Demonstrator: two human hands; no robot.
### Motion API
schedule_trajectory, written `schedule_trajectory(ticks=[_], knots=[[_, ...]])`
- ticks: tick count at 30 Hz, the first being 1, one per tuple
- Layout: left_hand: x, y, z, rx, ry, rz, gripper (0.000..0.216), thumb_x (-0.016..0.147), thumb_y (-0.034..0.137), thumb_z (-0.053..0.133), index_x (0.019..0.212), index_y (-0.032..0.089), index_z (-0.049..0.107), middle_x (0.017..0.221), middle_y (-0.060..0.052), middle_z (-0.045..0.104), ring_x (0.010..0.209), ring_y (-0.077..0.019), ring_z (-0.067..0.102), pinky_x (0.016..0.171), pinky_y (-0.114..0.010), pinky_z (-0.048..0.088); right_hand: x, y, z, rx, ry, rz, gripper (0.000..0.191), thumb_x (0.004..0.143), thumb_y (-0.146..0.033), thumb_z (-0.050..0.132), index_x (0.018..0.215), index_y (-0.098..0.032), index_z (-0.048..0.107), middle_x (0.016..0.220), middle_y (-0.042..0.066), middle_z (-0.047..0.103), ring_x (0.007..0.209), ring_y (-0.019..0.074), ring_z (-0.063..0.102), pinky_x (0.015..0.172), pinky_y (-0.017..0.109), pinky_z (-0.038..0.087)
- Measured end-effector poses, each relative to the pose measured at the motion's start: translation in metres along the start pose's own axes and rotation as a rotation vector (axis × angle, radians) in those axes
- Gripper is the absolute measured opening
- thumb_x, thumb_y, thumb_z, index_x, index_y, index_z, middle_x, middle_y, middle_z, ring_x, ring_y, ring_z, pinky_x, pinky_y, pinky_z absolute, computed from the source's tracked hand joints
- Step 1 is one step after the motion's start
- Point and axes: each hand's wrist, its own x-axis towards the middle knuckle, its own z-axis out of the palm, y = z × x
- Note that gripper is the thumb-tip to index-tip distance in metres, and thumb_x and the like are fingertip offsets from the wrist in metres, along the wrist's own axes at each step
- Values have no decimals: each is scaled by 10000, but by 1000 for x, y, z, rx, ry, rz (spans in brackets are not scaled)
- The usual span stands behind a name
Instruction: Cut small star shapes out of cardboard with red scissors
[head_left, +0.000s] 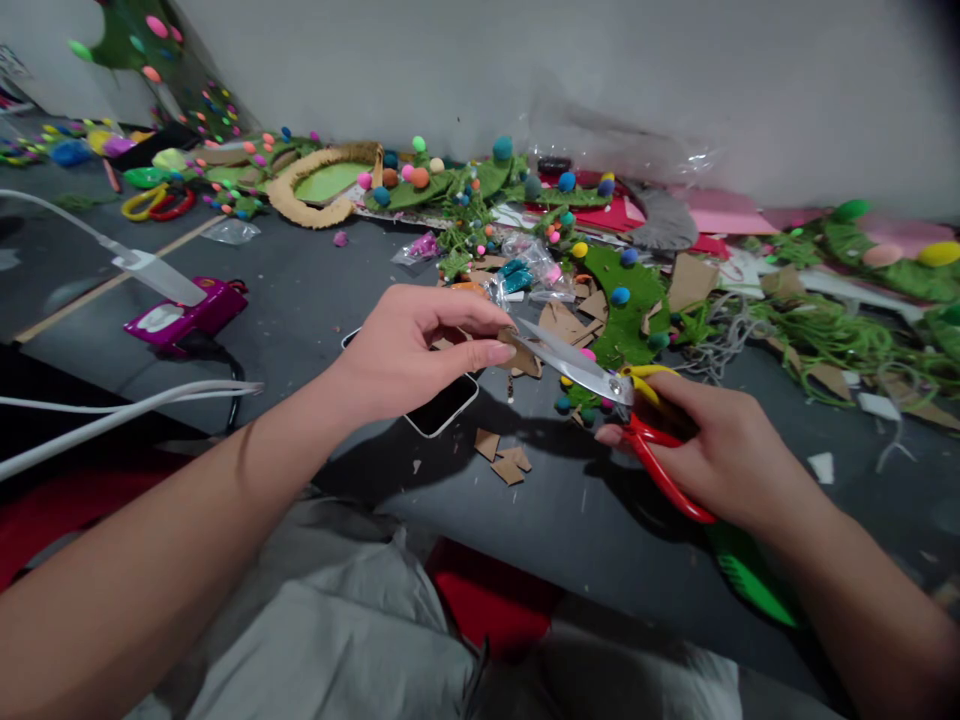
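My left hand (424, 350) pinches a small piece of brown cardboard (523, 355) between thumb and fingers, above the table. My right hand (720, 440) grips scissors (581, 370) with one yellow and one red handle. The scissor blades are parted and point left, at the cardboard's edge. Below the hands, several small cardboard cuttings (510, 462) lie on the dark table (555, 530). A phone (442, 408) with a pale rim lies partly hidden under my left hand.
A purple glue gun-like device (187, 318) with white cables stands at the left. Along the wall are green felt pieces (619, 310) with coloured pom-poms, a tan ring (315, 185), green yarn (847, 345) and cardboard scraps. Another pair of scissors (161, 203) lies back left.
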Motion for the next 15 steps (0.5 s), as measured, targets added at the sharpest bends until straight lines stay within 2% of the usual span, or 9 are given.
schedule_trajectory(ticks=[9,15], knots=[[0,1,0,5,-16,-19,124,812,268,845,927,221,842,869,-26,821,749,-159,730,682,-269,565,3,-3,-1,-27,23,-82,584,932,-780,614,797,-213,582,622,-74,492,538,117,432,515,232,404],[0,-1,0,-4,-27,-39,136,816,262,844,945,218,831,899,-24,831,777,-151,746,701,-248,577,3,-2,-1,-23,19,-74,602,926,-796,604,742,-228,526,605,-76,476,536,115,411,502,222,391]])
